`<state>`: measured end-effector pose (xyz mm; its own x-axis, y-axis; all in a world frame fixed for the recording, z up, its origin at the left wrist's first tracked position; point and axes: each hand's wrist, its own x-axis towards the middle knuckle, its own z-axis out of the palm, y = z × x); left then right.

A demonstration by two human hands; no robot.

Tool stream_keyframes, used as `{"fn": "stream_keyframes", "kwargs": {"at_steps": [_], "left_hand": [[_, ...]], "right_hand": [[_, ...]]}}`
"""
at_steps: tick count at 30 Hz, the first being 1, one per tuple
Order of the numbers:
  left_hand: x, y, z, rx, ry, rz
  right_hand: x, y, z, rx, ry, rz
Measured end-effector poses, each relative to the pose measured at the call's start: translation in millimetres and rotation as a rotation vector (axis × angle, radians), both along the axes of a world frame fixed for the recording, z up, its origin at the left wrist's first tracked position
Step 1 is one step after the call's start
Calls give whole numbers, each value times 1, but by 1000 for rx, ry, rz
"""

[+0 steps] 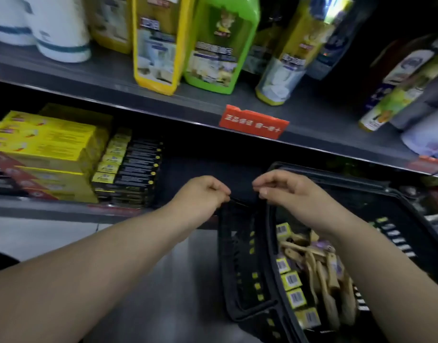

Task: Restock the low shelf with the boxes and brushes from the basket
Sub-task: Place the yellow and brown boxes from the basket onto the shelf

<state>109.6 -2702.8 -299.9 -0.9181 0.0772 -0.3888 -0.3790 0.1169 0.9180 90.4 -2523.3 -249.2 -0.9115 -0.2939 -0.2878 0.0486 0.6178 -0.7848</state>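
Both forearms reach forward from the bottom edge, bare.

Black plastic basket (237, 256) at lower right, on the grey floor (151, 280) against the shelving, tilted in view. One handle loop (252, 309) hangs folded down outside its left wall.

Inside: a row of small boxes (291, 280), yellow ends with barcodes facing up, along the left wall. Just beside them is a heap of wooden-handled brushes (324, 268), lying crosswise on one another.

Left hand (200, 194) and right hand (289, 194) sit close together at the basket's far-left corner. Each has its fingers curled tight, pinching a thin dark edge there. Rim or second handle: too blurred to tell.

Low shelf (64, 206) just past the hands. A dark bare stretch lies directly ahead. To its left is a stack of black-and-yellow boxes (128, 169), ends outward. Further left are larger yellow cartons (44, 144), stacked flat.

Upper shelf (89, 78) carries a red price tag (253, 122) on its front lip. Standing on it are a yellow bottle (158, 43), a green bottle (218, 45) touching it, and white containers (59, 28) at far left.
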Motion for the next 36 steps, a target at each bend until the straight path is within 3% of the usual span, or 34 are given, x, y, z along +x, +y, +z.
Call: {"fn": "stream_keyframes", "kwargs": {"at_steps": [6,8,12,15,17,19,23,29,36], "left_hand": [[9,65,5,-417,599,-220],[14,88,3,-419,618,-349],[18,111,-5,-453,650,-579],[8,115,-6,-564,737,-729],[0,116,-7,-604,738,-773],[-5,115,-9,-624,752,-802],[-5,113,-15,-666,809,-857],[-3,118,-14,-739,795,-876],[2,123,-16,-836,813,-850]], "right_hand": [[38,108,-36,13,-167,-218],[41,130,-63,118,-209,-207],[31,157,-119,520,-258,82],[24,151,-151,628,-300,178],[22,135,-168,478,-316,170],[22,112,-182,299,-377,18],[24,80,-202,127,-567,-279],[26,94,-184,-244,-745,-479],[35,84,-187,-87,-666,-447]]}}
